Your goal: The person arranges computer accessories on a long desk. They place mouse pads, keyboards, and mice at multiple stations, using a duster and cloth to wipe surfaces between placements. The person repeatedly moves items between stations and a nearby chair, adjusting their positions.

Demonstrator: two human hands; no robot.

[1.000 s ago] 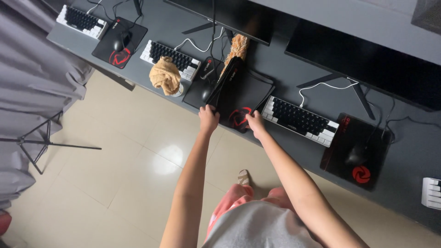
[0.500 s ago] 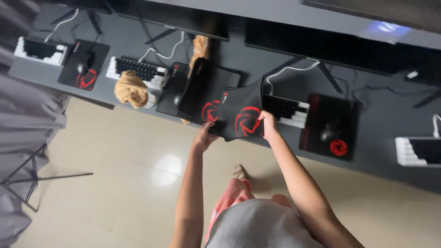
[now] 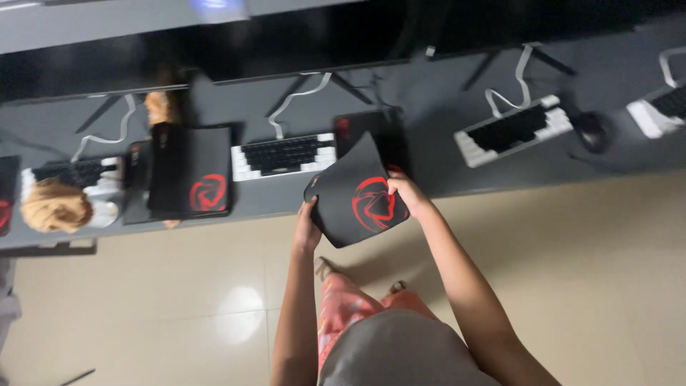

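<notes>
I hold a black mouse pad (image 3: 355, 193) with a red emblem in both hands, tilted and lifted just off the front edge of the long grey desk (image 3: 429, 161). My left hand (image 3: 307, 227) grips its lower left edge. My right hand (image 3: 407, 194) grips its right edge. Behind the pad lie a black-and-white keyboard (image 3: 282, 156) and another dark pad (image 3: 375, 132) on the desk.
A second black mouse pad (image 3: 191, 171) with a red emblem lies left on the desk. A tan cloth (image 3: 56, 206) sits at far left. Another keyboard (image 3: 511, 130) and a mouse (image 3: 593, 131) lie right. Dark monitors (image 3: 307, 43) line the back. Beige tiled floor (image 3: 586, 271) lies below.
The view has swung right along the desk. I have carried the mouse pad rightward, from the stack by the tan cloth to in front of the keyboard.
</notes>
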